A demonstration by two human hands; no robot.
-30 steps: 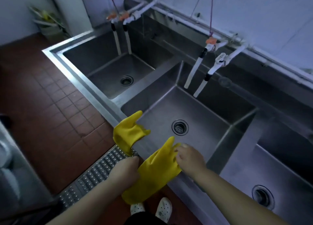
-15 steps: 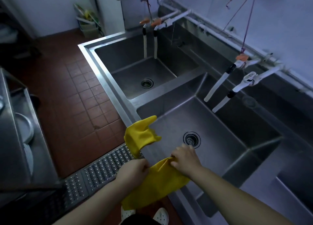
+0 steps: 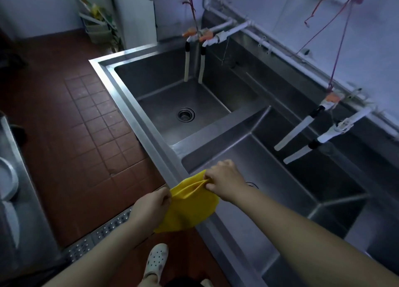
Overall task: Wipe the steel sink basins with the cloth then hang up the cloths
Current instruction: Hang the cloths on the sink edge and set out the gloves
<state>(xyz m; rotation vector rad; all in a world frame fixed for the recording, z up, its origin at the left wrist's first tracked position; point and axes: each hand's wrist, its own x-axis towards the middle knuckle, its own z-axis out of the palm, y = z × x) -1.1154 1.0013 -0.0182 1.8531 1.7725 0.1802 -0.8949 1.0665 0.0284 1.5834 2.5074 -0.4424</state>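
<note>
At the front rim of the near basin (image 3: pixel 254 157), both hands, left (image 3: pixel 151 204) and right (image 3: pixel 224 178), pinch a yellow glove (image 3: pixel 190 209) now bunched between them, wiping not yet begun, no cloth in sight.

Two basins (image 3: pixel 172 96), four taps (image 3: pixel 216 37), one glove (image 3: pixel 192 207)

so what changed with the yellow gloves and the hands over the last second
The right hand, which rested on the yellow glove a second ago, now pinches its cuff, pulling it open against the left hand. The second glove that lay on the sink rim is no longer visible. The left hand's grip stayed; the basins stay dry-looking and the taps off.
</note>
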